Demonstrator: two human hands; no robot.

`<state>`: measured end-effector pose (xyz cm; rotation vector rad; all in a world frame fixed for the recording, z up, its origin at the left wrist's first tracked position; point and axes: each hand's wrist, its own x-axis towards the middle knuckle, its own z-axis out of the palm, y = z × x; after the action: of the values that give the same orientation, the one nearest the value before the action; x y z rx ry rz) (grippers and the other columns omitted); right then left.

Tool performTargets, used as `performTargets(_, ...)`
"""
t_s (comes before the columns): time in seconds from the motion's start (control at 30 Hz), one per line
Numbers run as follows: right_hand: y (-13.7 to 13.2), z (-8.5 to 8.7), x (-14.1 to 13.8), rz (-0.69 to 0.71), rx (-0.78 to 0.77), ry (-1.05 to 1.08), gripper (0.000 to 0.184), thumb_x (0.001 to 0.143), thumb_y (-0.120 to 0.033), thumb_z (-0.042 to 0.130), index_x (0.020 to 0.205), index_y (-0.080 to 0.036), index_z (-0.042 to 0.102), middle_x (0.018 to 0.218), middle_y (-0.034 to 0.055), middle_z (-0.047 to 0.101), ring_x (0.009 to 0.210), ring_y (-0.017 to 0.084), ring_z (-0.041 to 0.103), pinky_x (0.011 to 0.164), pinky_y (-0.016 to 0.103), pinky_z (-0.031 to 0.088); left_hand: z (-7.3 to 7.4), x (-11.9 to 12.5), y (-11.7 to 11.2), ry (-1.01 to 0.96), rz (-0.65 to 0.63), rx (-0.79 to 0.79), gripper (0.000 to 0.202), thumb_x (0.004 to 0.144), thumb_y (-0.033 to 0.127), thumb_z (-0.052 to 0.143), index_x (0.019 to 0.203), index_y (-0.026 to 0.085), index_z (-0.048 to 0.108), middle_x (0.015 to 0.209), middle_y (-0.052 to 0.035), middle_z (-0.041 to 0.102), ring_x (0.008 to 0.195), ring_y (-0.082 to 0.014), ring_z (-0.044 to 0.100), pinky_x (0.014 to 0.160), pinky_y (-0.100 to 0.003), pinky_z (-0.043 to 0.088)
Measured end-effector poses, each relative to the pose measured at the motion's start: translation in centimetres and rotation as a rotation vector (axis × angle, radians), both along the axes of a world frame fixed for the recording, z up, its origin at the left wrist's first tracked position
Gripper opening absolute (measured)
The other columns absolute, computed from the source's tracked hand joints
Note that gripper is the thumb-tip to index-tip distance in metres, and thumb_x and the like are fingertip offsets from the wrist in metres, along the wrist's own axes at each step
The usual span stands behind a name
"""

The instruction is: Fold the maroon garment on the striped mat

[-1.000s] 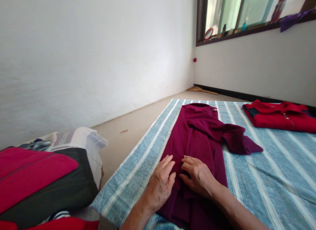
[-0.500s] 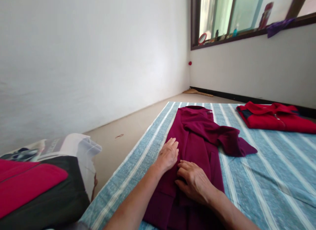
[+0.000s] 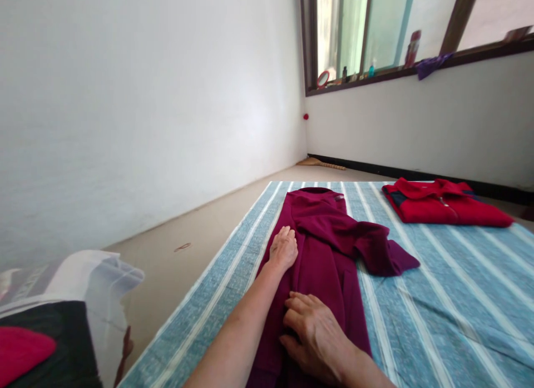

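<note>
A maroon long-sleeved top (image 3: 323, 265) lies lengthwise on a blue-and-white striped bed sheet (image 3: 434, 299), its collar at the far end. One sleeve (image 3: 369, 243) is laid across the body, and its bent end sticks out to the right over the sheet. My left hand (image 3: 284, 247) rests on the top near its left edge, fingers close together and their tips partly hidden. Nearer to me, my right hand (image 3: 314, 333) lies on the cloth with loosely bent fingers and the thumb apart. Neither hand visibly lifts any fabric. The lower end is partly behind my right arm.
A folded red jacket (image 3: 446, 202) lies at the far right of the sheet. At lower left are a white plastic bag (image 3: 92, 282) and black-and-pink cloth (image 3: 58, 332). A white wall (image 3: 167, 99) runs along the left, and small items stand on the window sill (image 3: 375, 76).
The view has turned slightly right and up. My left hand has slid farther up the top toward the collar; my right hand has shifted a little nearer to me. The sleeve stays folded across.
</note>
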<state>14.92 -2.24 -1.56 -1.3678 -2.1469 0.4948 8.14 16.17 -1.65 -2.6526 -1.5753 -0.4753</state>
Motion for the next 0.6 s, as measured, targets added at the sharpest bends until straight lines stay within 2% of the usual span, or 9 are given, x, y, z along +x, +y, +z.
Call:
performTargets(0.13,0.1,-0.5,0.0,0.023,-0.016,0.005,0.013,0.079,-0.029,0.066,0.088,-0.021,0.061,0.117,0.0052,0.062,0.121,0.023,0.049,0.104,0.036,0.033,-0.3,0.9,2.5,-0.044,0.07,0.035,0.028,0.086,0.013,0.045,0.108,0.013,0.061,0.13,-0.0135,0.056,0.127,-0.0211,0.046,0.109,-0.033,0.032)
performTargets(0.3,0.6,-1.7,0.1,0.019,0.043,0.009,0.022,0.076,-0.032,0.068,0.095,-0.023,0.062,0.123,0.0052,0.061,0.122,0.024,0.049,0.103,0.037,0.036,-0.9,1.9,5.0,-0.123,0.194,0.061,0.031,0.077,0.005,0.046,0.1,0.014,0.066,0.117,-0.0126,0.063,0.118,-0.0223,0.054,0.103,-0.034,0.039)
performTargets(0.37,1.0,-2.6,0.0,0.031,0.107,0.001,0.025,0.075,-0.034,0.069,0.096,-0.023,0.062,0.116,0.0053,0.064,0.117,0.025,0.053,0.098,0.037,0.042,-1.5,2.2,5.4,-0.159,0.243,0.067,0.032,0.077,0.005,0.045,0.1,0.014,0.066,0.113,-0.0128,0.065,0.114,-0.0228,0.057,0.1,-0.035,0.041)
performTargets(0.47,1.7,-4.5,-0.5,0.015,0.271,0.009,0.019,0.08,-0.039,0.063,0.091,-0.023,0.061,0.103,0.0043,0.068,0.108,0.025,0.06,0.085,0.035,0.05,-2.4,2.4,5.3,-0.202,0.276,0.082,0.033,0.078,0.006,0.043,0.102,0.012,0.066,0.114,-0.014,0.064,0.113,-0.0228,0.057,0.1,-0.035,0.041)
performTargets(0.6,2.4,-6.9,-1.0,-0.068,0.476,0.044,0.02,0.089,-0.042,0.051,0.086,-0.025,0.06,0.094,0.0029,0.07,0.101,0.024,0.063,0.078,0.034,0.052,-2.9,2.4,4.9,-0.242,0.271,0.098,0.033,0.079,0.007,0.043,0.104,0.011,0.065,0.118,-0.0149,0.062,0.115,-0.0228,0.055,0.101,-0.035,0.04)
